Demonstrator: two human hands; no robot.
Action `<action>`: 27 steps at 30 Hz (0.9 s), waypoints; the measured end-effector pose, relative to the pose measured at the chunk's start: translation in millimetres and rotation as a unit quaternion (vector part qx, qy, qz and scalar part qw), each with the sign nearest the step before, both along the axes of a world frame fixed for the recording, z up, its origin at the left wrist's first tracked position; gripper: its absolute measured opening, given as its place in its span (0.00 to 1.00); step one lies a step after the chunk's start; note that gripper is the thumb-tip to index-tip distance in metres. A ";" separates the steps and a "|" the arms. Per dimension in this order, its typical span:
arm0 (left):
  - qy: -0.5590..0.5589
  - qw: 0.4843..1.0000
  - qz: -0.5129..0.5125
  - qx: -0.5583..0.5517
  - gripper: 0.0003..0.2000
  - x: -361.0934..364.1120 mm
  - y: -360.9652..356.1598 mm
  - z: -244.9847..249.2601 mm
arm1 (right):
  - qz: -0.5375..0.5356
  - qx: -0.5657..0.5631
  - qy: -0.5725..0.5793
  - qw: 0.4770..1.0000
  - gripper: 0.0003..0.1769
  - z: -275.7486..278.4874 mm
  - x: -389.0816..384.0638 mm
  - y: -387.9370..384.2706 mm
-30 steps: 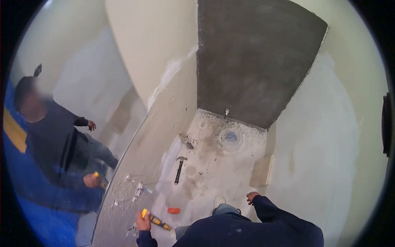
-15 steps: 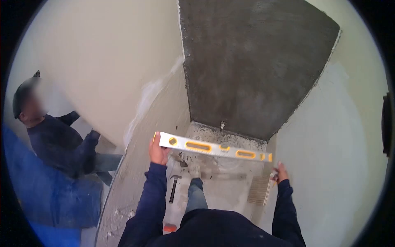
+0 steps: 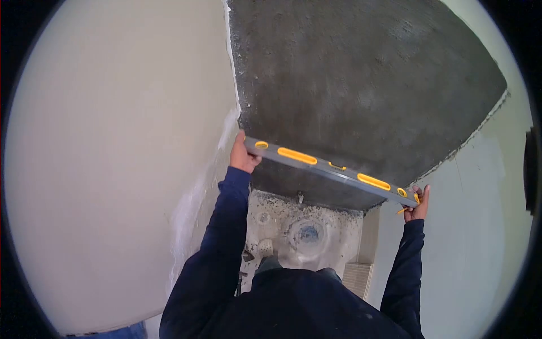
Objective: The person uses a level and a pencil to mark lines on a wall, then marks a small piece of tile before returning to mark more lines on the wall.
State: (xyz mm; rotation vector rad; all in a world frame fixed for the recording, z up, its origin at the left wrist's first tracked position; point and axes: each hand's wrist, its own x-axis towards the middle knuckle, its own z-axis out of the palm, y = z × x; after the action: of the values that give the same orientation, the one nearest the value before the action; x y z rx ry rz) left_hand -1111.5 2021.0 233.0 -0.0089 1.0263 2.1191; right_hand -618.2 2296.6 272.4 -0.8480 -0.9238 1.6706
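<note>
A long grey spirit level (image 3: pixel 324 166) with yellow-rimmed openings is held up in front of the dark grey wall patch (image 3: pixel 350 85), its right end lower in the view. My left hand (image 3: pixel 243 155) grips its left end, near the patch's left edge. At the other end my right hand (image 3: pixel 418 204) is closed around the level, with the thumb up along the end. A thin orange stick, like a pencil (image 3: pixel 402 211), pokes out from the fingers of my right hand.
A small pipe fitting (image 3: pixel 300 197) sticks out low on the wall. Below it the floor (image 3: pixel 344 237) has a round opening (image 3: pixel 309 233). A stack of ribbed tiles (image 3: pixel 357 275) leans at the right wall. A dark tool (image 3: pixel 247 256) lies by my shoe (image 3: pixel 265 247).
Both hands have raised the level from over the floor to in front of the dark patch. My right hand has come onto its right end. The view has shifted; the other person is out of sight.
</note>
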 end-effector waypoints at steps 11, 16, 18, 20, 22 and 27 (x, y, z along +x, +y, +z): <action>0.019 0.988 0.041 0.148 0.27 -21.1 129.0 37.0 | 0.030 -0.137 -0.068 0.988 0.31 5.9 -142.6 129.4; 0.047 0.991 0.053 0.116 0.29 -37.7 148.9 39.3 | 0.066 -0.081 -0.040 0.994 0.27 11.3 -177.6 151.1; 0.054 0.992 0.056 0.096 0.29 -45.1 151.5 42.3 | 0.090 -0.029 -0.039 0.995 0.27 21.3 -183.0 145.7; 0.072 0.991 0.068 0.086 0.28 -47.2 153.1 44.4 | 0.086 -0.033 -0.028 0.995 0.24 25.3 -187.4 134.3; 0.057 0.991 0.069 0.099 0.27 -51.5 153.0 43.9 | 0.071 0.005 -0.026 0.997 0.17 23.3 -192.9 129.2; -0.022 0.965 0.101 0.239 0.21 -50.9 153.9 27.4 | 0.120 0.039 0.011 0.992 0.10 -10.1 -175.9 152.4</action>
State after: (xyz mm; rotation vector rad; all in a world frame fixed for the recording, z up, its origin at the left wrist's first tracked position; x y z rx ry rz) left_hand -1162.4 2175.0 260.4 0.0798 0.4814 2.4929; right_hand -794.0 2449.0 262.3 -0.6856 -1.1043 1.8322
